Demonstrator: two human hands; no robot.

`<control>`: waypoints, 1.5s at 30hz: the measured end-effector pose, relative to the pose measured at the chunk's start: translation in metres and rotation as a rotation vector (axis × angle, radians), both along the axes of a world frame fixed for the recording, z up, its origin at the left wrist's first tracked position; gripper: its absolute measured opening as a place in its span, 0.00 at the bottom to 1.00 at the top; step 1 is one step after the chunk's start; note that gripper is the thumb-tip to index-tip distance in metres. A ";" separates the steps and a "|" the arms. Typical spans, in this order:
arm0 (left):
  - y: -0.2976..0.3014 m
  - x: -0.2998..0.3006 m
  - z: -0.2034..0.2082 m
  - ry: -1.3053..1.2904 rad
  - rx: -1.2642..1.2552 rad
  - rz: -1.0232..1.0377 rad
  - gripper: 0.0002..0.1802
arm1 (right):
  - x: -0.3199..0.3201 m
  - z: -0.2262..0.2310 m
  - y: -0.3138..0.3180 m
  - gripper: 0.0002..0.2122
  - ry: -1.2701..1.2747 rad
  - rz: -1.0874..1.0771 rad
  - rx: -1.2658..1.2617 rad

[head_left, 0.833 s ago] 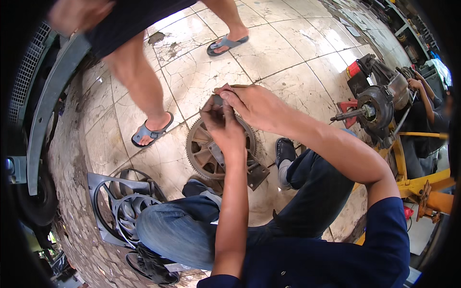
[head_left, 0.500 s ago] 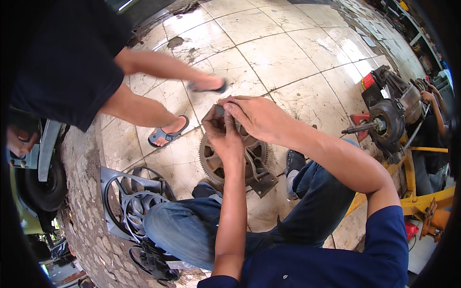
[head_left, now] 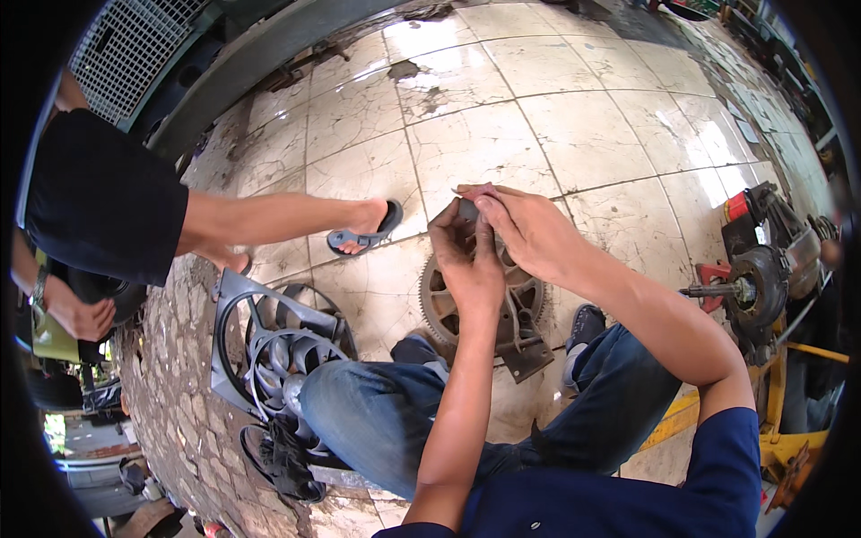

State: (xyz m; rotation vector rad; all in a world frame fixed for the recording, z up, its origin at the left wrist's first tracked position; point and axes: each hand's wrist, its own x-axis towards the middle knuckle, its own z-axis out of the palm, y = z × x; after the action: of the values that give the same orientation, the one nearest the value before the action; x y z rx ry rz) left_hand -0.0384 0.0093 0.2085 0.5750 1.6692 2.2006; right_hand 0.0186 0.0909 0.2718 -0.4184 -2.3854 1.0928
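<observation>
Above the toothed flywheel (head_left: 484, 300), both hands pinch one small grey part (head_left: 466, 210).
Left hand (head_left: 468, 262) and right hand (head_left: 529, 231) touch, fingers pressed together; open tiled floor (head_left: 574, 134) lies beyond, a passer-by's sandalled foot (head_left: 366, 229) near the left.

Both hands meet above a toothed metal wheel (head_left: 480, 309) lying on the tiled floor (head_left: 556, 125). The left hand (head_left: 466, 264) and right hand (head_left: 529, 229) pinch a small grey part (head_left: 467, 210) between their fingertips. A fan shroud (head_left: 269, 345) lies beside the person's knee, and another person's sandalled foot (head_left: 363, 231) steps nearby.
</observation>
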 end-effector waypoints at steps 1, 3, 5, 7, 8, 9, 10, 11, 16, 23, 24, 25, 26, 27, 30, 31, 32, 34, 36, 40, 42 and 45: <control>-0.003 -0.002 0.004 -0.029 0.014 0.010 0.21 | -0.001 0.001 0.000 0.21 -0.051 -0.001 -0.046; -0.015 0.002 0.012 0.132 -0.148 -0.032 0.19 | -0.002 0.011 0.002 0.21 -0.152 -0.002 -0.129; -0.020 -0.003 0.009 0.185 -0.247 -0.081 0.20 | -0.003 0.000 0.003 0.22 -0.074 0.032 -0.125; -0.023 -0.015 0.003 0.045 -0.111 -0.003 0.20 | -0.003 -0.002 -0.007 0.21 -0.039 0.074 -0.048; -0.028 -0.019 0.002 0.058 -0.147 -0.015 0.20 | -0.001 0.002 -0.010 0.21 -0.099 0.085 -0.043; -0.030 -0.013 -0.004 0.057 -0.127 -0.027 0.21 | 0.000 -0.001 -0.011 0.21 -0.087 0.081 -0.054; -0.030 -0.004 -0.013 0.055 -0.108 -0.041 0.21 | 0.000 -0.005 -0.010 0.21 -0.075 0.073 -0.066; -0.032 0.002 -0.019 0.054 -0.089 -0.058 0.22 | -0.001 -0.007 -0.009 0.21 -0.062 0.063 -0.079; -0.037 0.021 -0.016 -0.183 0.104 -0.076 0.21 | 0.018 -0.022 -0.019 0.19 -0.058 0.086 0.124; -0.036 0.026 -0.017 -0.267 0.126 -0.167 0.21 | 0.043 -0.018 -0.017 0.19 -0.126 0.054 0.131; -0.037 0.027 -0.022 -0.189 0.089 -0.173 0.22 | 0.039 -0.017 -0.009 0.19 -0.148 0.073 0.075; -0.038 0.029 -0.028 -0.111 0.052 -0.178 0.23 | 0.040 -0.014 -0.011 0.19 -0.189 0.050 0.032; -0.038 0.030 -0.031 -0.033 0.015 -0.183 0.24 | 0.042 -0.007 -0.013 0.20 -0.230 0.029 -0.010; -0.038 0.030 -0.029 -0.097 0.080 -0.203 0.24 | 0.044 -0.003 -0.015 0.20 -0.270 0.007 -0.054; -0.038 0.023 -0.024 -0.270 0.219 -0.288 0.24 | 0.048 -0.010 -0.010 0.20 -0.144 0.005 0.029; -0.038 0.022 -0.024 -0.309 0.208 -0.310 0.24 | 0.048 -0.011 -0.006 0.20 -0.104 0.016 0.081; -0.038 0.020 -0.023 -0.349 0.197 -0.333 0.25 | 0.049 -0.008 0.000 0.20 -0.140 -0.014 0.049; -0.039 0.021 -0.025 -0.454 0.218 -0.371 0.25 | 0.047 0.004 0.007 0.20 -0.211 -0.073 -0.020; -0.039 0.022 -0.028 -0.583 0.288 -0.405 0.26 | 0.048 0.002 0.009 0.20 -0.171 -0.062 0.029; -0.039 0.023 -0.027 -0.676 0.376 -0.369 0.26 | 0.048 -0.003 0.005 0.20 -0.132 0.038 0.138; -0.039 0.022 -0.027 -0.647 0.329 -0.324 0.27 | 0.048 -0.006 0.000 0.20 -0.143 0.060 0.054; -0.038 0.024 -0.024 -0.555 0.288 -0.300 0.26 | 0.051 -0.008 -0.002 0.19 -0.182 0.070 0.018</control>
State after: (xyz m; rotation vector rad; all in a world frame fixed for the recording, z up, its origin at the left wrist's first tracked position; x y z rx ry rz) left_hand -0.0144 -0.0282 0.1849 0.2233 0.9333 2.1258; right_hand 0.0692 0.0887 0.2640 -0.4487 -2.5842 1.1055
